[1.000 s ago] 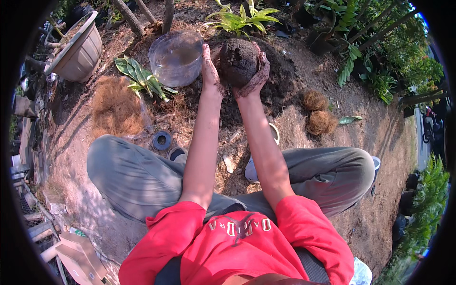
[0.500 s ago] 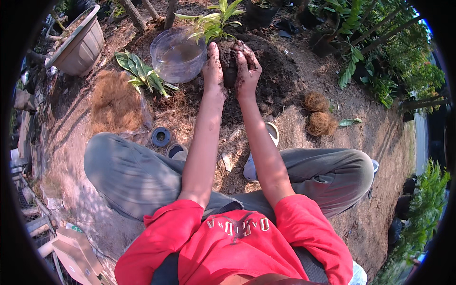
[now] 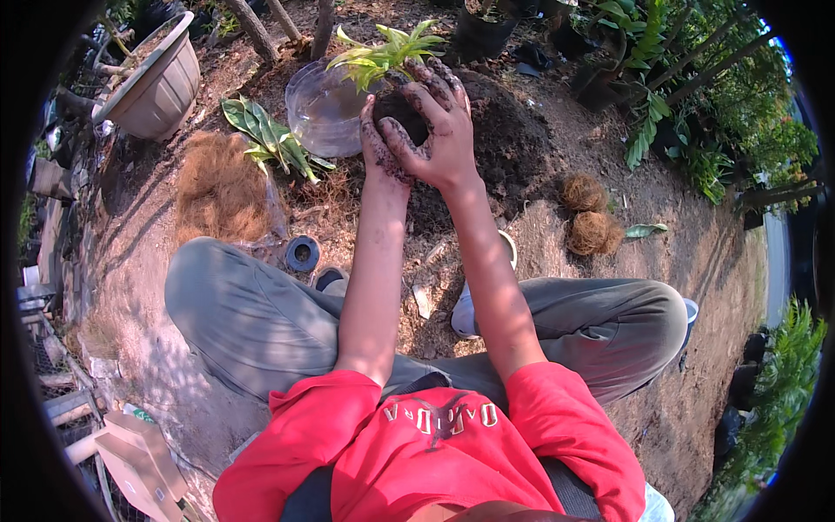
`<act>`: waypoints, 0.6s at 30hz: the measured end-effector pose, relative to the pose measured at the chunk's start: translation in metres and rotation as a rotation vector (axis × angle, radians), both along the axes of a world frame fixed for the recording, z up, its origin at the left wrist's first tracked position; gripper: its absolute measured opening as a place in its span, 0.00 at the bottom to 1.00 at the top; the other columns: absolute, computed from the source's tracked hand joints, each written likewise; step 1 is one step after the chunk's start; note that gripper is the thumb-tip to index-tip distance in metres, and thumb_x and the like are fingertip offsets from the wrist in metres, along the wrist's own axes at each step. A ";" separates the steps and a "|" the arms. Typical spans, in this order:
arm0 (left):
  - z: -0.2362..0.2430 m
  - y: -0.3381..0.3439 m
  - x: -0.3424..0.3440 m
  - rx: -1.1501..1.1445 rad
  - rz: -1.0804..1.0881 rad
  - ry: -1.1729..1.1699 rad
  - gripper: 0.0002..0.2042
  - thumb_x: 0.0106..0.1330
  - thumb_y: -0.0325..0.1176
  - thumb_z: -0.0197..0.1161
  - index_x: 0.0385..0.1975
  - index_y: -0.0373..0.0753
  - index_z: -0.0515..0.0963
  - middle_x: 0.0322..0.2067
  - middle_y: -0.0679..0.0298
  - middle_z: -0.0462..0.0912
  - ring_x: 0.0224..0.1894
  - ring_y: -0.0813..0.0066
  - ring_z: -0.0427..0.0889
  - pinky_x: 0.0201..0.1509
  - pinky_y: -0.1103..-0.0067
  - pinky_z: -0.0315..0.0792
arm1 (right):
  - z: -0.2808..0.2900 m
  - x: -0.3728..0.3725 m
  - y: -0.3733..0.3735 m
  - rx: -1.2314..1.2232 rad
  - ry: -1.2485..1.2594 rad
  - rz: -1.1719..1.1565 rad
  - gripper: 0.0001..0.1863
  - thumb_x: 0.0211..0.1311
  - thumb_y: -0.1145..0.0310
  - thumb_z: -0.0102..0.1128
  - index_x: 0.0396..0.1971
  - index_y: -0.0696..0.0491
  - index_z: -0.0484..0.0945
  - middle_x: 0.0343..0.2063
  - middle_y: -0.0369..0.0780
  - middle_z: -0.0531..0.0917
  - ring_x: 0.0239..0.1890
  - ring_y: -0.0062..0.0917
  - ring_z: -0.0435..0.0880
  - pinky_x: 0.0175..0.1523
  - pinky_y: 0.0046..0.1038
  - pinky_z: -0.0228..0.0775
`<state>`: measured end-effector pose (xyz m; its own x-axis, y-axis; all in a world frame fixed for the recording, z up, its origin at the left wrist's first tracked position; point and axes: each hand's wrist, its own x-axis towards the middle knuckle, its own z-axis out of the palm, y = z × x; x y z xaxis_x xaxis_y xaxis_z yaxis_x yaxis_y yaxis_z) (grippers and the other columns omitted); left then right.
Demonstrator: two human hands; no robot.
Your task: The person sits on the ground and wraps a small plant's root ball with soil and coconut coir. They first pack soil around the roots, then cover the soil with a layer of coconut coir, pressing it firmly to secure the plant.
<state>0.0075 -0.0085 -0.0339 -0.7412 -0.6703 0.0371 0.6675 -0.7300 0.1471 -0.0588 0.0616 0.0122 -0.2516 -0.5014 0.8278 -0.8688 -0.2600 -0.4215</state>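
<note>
Between hands (image 3: 445, 132), dark soil (image 3: 398, 115), basin (image 3: 323, 142) of water (image 3: 334, 97)

Lettering (image 3: 424, 419) stands on the chest of the red shirt (image 3: 444, 461), in a row that bends just below the neckline edge nearest the knees; large and small pale capitals with dark outlines mix in it, and a dark printed figure (image 3: 446, 424) sits among them at the middle. At the lower left, a pale mark (image 3: 159, 494) shows near the bottom edge of the cardboard box (image 3: 135, 461), too small to read, and a green-and-white wrapper (image 3: 136, 412) at its top edge is likewise illegible.
</note>
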 end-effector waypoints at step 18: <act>0.041 0.008 -0.009 -0.035 -0.052 -0.343 0.28 0.67 0.58 0.49 0.53 0.39 0.72 0.48 0.56 0.79 0.49 0.62 0.79 0.54 0.65 0.74 | -0.042 -0.023 -0.006 -0.280 -0.948 0.387 0.21 0.62 0.62 0.56 0.54 0.53 0.75 0.54 0.44 0.76 0.56 0.34 0.74 0.64 0.35 0.61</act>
